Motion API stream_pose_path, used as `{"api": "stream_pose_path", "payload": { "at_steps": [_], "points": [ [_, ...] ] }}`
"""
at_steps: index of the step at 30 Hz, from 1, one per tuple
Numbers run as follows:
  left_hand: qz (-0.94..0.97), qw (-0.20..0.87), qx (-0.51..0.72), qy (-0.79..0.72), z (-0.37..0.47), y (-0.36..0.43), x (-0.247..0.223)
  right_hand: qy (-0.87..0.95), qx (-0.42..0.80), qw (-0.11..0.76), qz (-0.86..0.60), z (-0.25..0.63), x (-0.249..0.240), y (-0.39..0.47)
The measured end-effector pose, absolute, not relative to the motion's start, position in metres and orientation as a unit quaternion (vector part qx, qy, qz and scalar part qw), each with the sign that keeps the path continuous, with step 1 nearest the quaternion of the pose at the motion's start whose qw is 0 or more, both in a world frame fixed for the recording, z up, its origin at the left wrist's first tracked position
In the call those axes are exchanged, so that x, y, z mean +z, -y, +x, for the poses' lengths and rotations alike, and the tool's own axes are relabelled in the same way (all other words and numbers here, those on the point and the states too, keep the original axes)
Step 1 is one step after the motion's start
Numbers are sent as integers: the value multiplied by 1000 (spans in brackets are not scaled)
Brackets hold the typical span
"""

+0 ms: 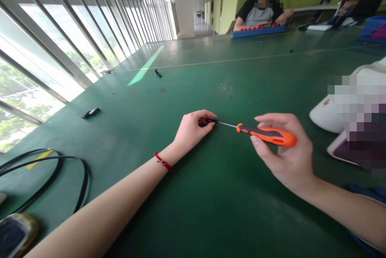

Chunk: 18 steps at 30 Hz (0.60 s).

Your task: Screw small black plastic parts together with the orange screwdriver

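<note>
Near the middle of the green table, my left hand (197, 125) pinches a small black part (212, 121) between thumb and fingers. My right hand (289, 157) is closed around the handle of an orange and dark grey screwdriver (271, 135). The screwdriver lies roughly level, its thin metal shaft pointing left, with the tip at the black part. Whether the tip sits inside the part is too small to tell. A red cord bracelet (163, 162) is on my left wrist.
The green table (193, 89) bears small black pieces (91, 113) at left and a black cable loop (86, 177) at lower left. White objects (331, 109) stand at right. Across the table a person (261, 15) sits behind a blue tray (259, 32). Metal railings line the left.
</note>
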<state>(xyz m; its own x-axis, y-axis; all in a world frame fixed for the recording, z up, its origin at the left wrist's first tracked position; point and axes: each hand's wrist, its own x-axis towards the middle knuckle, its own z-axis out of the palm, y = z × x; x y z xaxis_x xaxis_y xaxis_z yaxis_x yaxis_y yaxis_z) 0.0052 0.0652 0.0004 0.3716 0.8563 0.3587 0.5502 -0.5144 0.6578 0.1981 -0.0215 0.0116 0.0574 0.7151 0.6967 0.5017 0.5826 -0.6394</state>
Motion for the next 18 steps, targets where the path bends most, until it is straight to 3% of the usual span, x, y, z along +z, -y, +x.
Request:
{"api": "stream_pose_path", "payload": {
  "at_steps": [3,8,13,18],
  "points": [
    [802,225,341,-436,5,-65,0,681,111,588,-422,199,12,21],
    [802,226,338,-438,5,-65,-1,708,96,520,-469,198,13,23],
    [802,214,339,-443,6,-64,0,676,126,593,-419,198,12,20],
    [803,212,337,-444,6,-63,2,696,140,529,-465,199,12,21]
  ]
}}
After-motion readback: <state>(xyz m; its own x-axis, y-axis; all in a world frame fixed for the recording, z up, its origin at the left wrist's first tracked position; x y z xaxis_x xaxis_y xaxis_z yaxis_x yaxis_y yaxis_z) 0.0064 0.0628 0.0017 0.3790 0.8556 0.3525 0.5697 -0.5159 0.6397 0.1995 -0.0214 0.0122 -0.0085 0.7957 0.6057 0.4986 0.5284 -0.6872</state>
